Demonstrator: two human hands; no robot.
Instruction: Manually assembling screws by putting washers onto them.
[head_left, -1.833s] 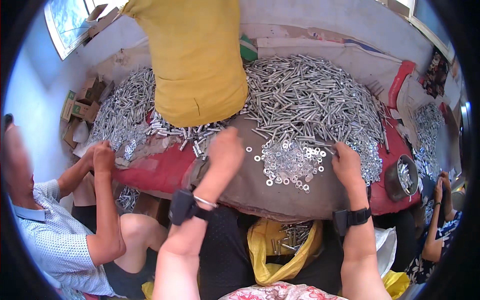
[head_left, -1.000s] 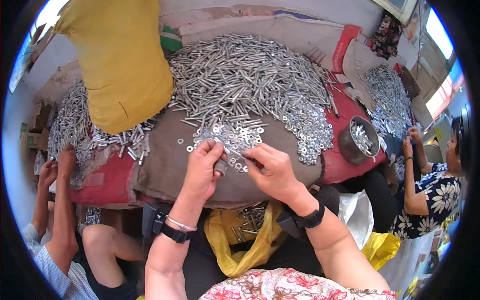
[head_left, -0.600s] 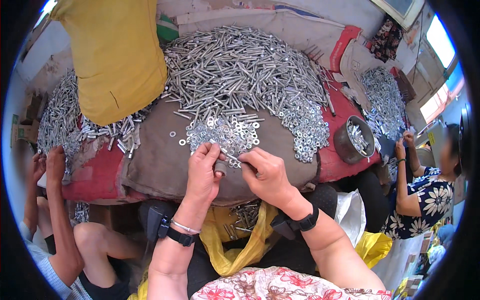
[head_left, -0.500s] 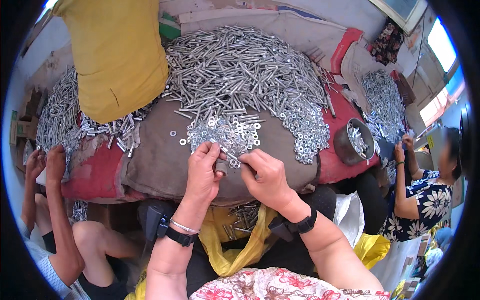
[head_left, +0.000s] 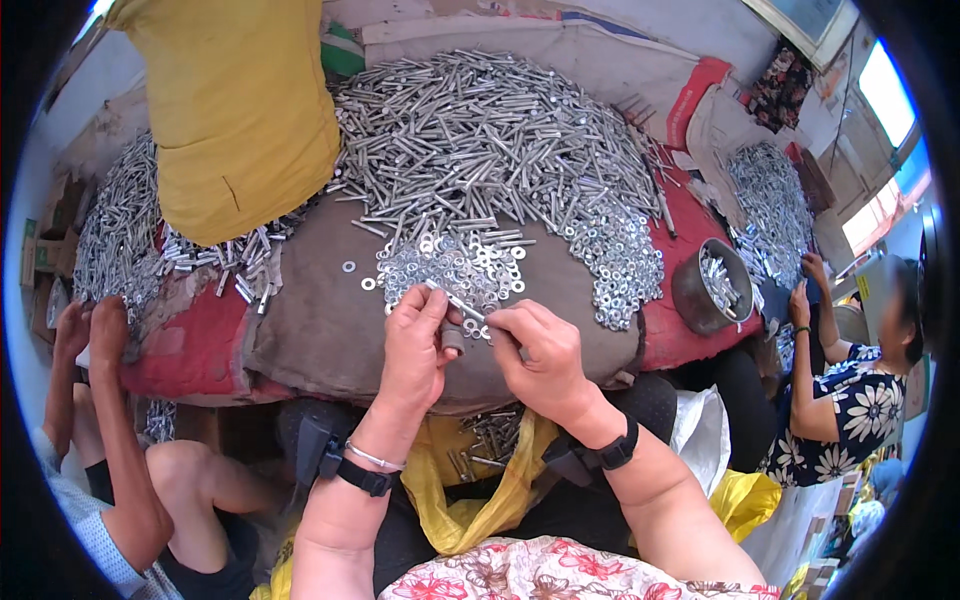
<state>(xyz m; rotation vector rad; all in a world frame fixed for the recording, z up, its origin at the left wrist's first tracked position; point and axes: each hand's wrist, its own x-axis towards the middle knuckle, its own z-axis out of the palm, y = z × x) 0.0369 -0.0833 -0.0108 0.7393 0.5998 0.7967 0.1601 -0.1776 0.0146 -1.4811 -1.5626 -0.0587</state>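
Rod (head_left: 464,306) (slim, shiny metal) spans both hands (head_left: 412,345) (head_left: 545,352).

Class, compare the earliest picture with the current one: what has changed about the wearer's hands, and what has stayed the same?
The left hand has moved right and the right hand left, meeting at the near edge of the washer pile. A metal bolt is now held between their fingertips. The bolt heap and open yellow bag stayed put.

Glaring window (head_left: 886,95), fisheye-bent edges
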